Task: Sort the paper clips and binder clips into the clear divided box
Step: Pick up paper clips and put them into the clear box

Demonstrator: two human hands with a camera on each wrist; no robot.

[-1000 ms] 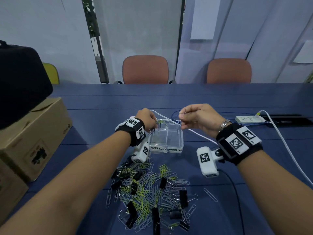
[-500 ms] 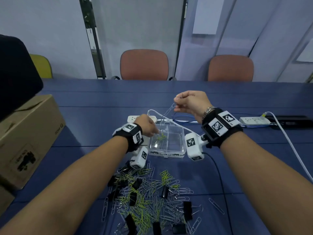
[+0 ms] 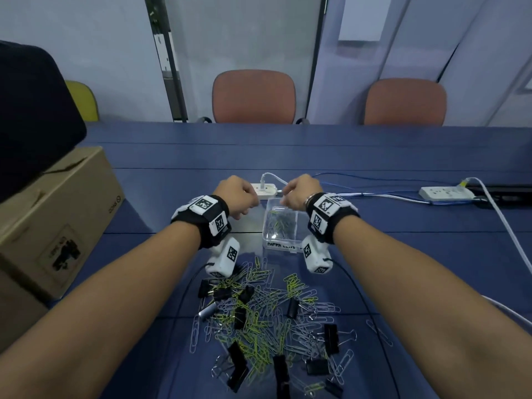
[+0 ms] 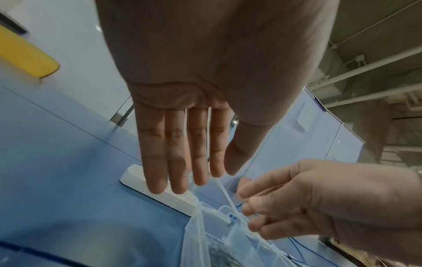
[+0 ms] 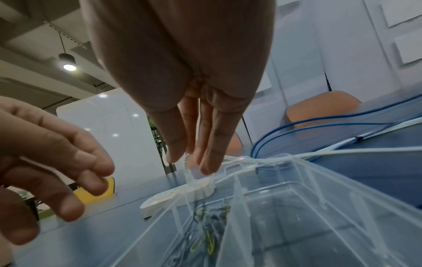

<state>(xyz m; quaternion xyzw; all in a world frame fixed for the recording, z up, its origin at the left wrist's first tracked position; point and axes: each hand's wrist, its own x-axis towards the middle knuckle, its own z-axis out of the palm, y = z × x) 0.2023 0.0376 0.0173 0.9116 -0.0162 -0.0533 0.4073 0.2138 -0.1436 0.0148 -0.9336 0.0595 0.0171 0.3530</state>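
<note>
Both hands are hovering over the far end of the clear divided box (image 3: 280, 226), which is sitting on the blue table (image 3: 374, 156) just beyond the loose pile.

Left hand (image 3: 239, 197): hanging off the box's far left corner. The left wrist view shows its fingers (image 4: 175, 153) straight and together, holding nothing.

Right hand (image 3: 299, 194): hanging over the box's far right side. The right wrist view shows its fingers (image 5: 214, 137) extended downward and relaxed, nothing between them, tips just above the far rim of the box.

Box contents: silver and yellow-green paper clips are lying in the left compartment (image 5: 205, 225); the right compartment (image 5: 297, 216) is showing only clear plastic. A handwritten label is running along the near wall, not fully legible.

Pile of paper clips (image 3: 267, 312) is lying on the near side of the box, with black binder clips (image 3: 331, 338) scattered through it.

A white power strip (image 3: 263, 190) is lying just beyond the box. A cardboard box (image 3: 51, 226) is sitting at the far left.
</note>
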